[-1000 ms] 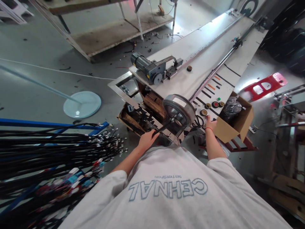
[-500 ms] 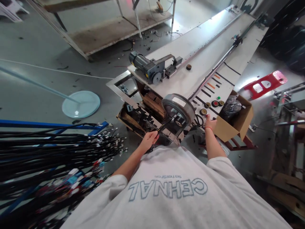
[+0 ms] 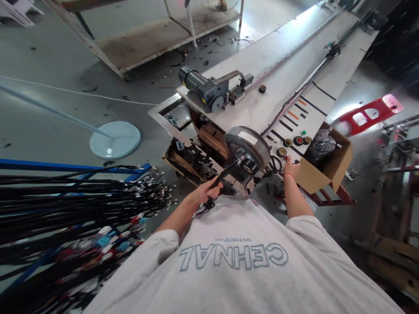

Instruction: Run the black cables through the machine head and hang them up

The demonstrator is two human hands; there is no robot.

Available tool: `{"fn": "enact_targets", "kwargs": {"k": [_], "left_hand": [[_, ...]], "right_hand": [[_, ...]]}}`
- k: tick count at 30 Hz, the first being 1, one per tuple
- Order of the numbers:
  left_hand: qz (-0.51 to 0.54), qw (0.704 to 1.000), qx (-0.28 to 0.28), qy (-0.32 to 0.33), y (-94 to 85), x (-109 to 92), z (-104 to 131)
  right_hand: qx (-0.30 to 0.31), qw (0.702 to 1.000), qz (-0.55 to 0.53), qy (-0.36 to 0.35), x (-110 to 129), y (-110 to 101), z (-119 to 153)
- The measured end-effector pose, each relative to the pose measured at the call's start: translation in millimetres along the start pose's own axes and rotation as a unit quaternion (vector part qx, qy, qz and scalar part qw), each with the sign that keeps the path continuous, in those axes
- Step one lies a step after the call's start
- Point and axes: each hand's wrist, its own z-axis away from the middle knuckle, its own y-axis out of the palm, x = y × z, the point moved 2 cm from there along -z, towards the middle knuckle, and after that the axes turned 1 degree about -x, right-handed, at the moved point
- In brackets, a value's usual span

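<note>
My left hand [image 3: 210,192] is closed round a black cable bundle [image 3: 226,171] that runs up into the round grey wheel-shaped head [image 3: 247,147] at the near end of the long table [image 3: 235,114]. Loose dark ends of the bundle hang below this hand, near my shirt. At the table's near right corner, my right hand [image 3: 291,167] has its fingers on a small red part, beside a loop of black cable [image 3: 274,164]. Rolls of tape [image 3: 281,151] and a red button [image 3: 298,140] are just above it.
A motor unit [image 3: 209,89] sits on the table's left edge. An open cardboard box [image 3: 319,174] stands right of my right hand. Many black cables [image 3: 131,196] hang on a blue rack at left. A red stool [image 3: 369,115] is at far right.
My left hand now wraps round a thicker part of the black bundle, with loose ends hanging below it. My right hand stays at the table corner. The view has shifted slightly.
</note>
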Motion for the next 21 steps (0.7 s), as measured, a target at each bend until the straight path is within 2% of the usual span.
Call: {"fn": "enact_targets", "kwargs": {"k": [3,5,7,9,14,17,21], "left_hand": [[-0.163,0.986,-0.015,0.031,-3.8,1.1,1.0],[-0.284,0.955,-0.046,0.068,-7.7,0.8,1.5],[-0.355,0.927,-0.07,0.097,-11.1,-0.1,2.0],[-0.368,0.92,-0.072,0.111,-12.3,-1.2,3.6],[-0.33,0.934,-0.071,0.115,-5.0,-2.9,11.8],[-0.298,0.941,-0.107,0.117,-0.9,-1.8,11.5],[-0.308,0.93,-0.149,0.138,0.2,-4.3,-2.2]], "right_hand": [[0.006,1.0,-0.006,-0.008,-1.6,0.6,-1.6],[0.013,1.0,-0.007,-0.014,-2.9,1.3,-3.3],[0.014,1.0,-0.001,-0.018,-4.1,2.1,-4.9],[0.014,1.0,0.009,-0.022,-4.5,2.9,-6.0],[0.011,1.0,0.012,-0.015,-2.7,3.1,-5.2],[0.008,1.0,0.003,-0.007,-1.5,2.4,-3.9],[0.007,1.0,-0.005,-0.014,-0.9,2.1,-3.6]]}}
